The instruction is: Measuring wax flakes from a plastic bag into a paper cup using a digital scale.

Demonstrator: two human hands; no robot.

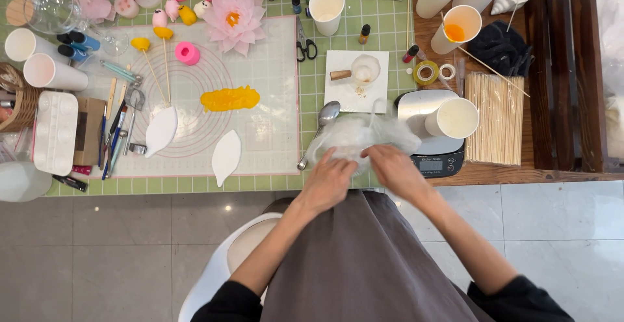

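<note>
Both hands at table edge, left hand (330, 180) and right hand (393, 169) closed on clear plastic bag (361, 136), bag between spoon (320, 130) and scale (434, 156), paper cup (453, 118) on scale.

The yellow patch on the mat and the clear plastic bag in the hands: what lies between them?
In the head view, a white leaf-shaped piece and a metal spoon lie between the yellow patch and the plastic bag.
</note>
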